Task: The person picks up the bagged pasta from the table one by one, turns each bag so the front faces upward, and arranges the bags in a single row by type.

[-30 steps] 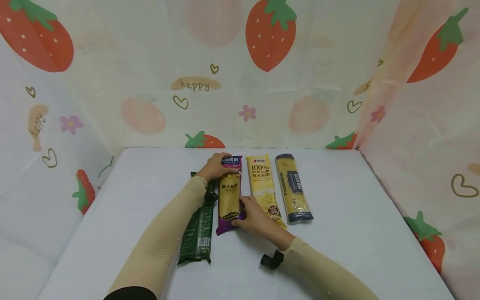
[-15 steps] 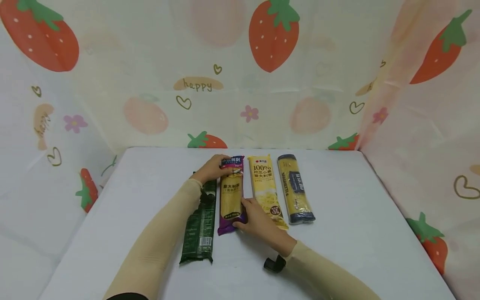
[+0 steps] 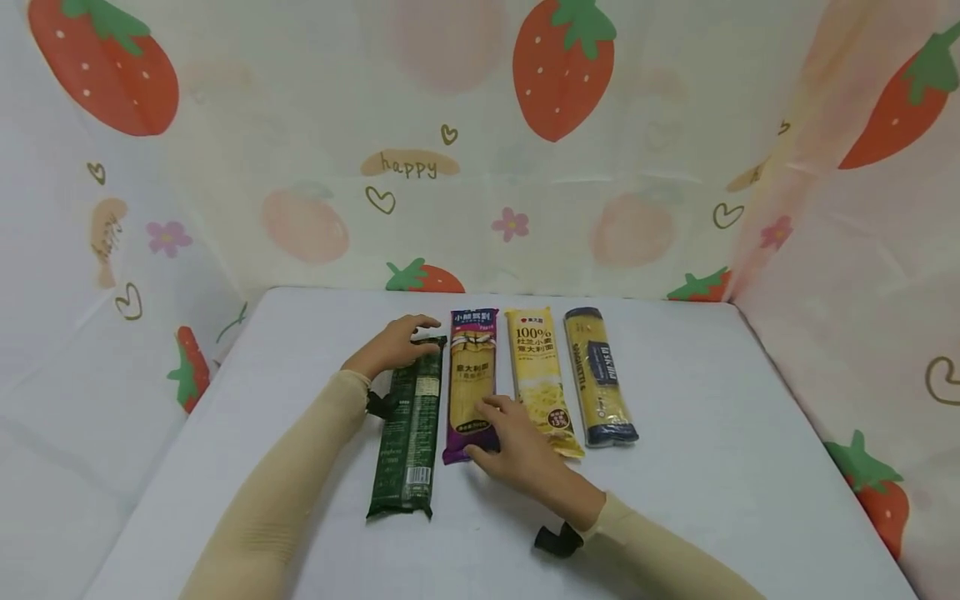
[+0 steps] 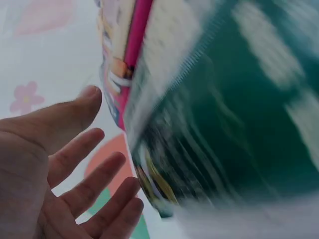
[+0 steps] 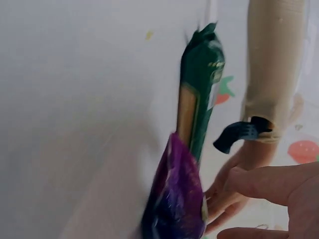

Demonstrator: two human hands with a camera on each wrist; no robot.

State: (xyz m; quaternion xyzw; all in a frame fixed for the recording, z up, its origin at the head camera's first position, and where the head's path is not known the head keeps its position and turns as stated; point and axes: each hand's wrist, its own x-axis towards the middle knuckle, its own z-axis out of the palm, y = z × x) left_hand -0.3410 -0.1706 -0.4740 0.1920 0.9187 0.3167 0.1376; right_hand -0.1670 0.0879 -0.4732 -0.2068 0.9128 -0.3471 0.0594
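Observation:
Four long spaghetti packs is more than I number, so several lie side by side on the white table. My left hand (image 3: 392, 345) hovers at the far end of the green spaghetti pack (image 3: 408, 442), its fingers loosely spread. In the left wrist view its thumb and fingers (image 4: 79, 114) stand apart from the green wrapper (image 4: 239, 114). The purple spaghetti pack (image 3: 472, 375) lies just right of the green one. Over its near right edge is my right hand (image 3: 521, 446), fingers loosely bent and gripping nothing; the right wrist view shows a gap between thumb and finger.
To the right lie a yellow spaghetti pack (image 3: 534, 358), partly behind my right hand, and a clear spaghetti pack with dark blue ends (image 3: 600, 383). Strawberry-print cloth (image 3: 450, 200) walls off the table's back and sides.
Both hands have let go of the purple spaghetti pack. My left hand has moved left to the green pack's far end; the right has stayed close by. The head view has shifted slightly.

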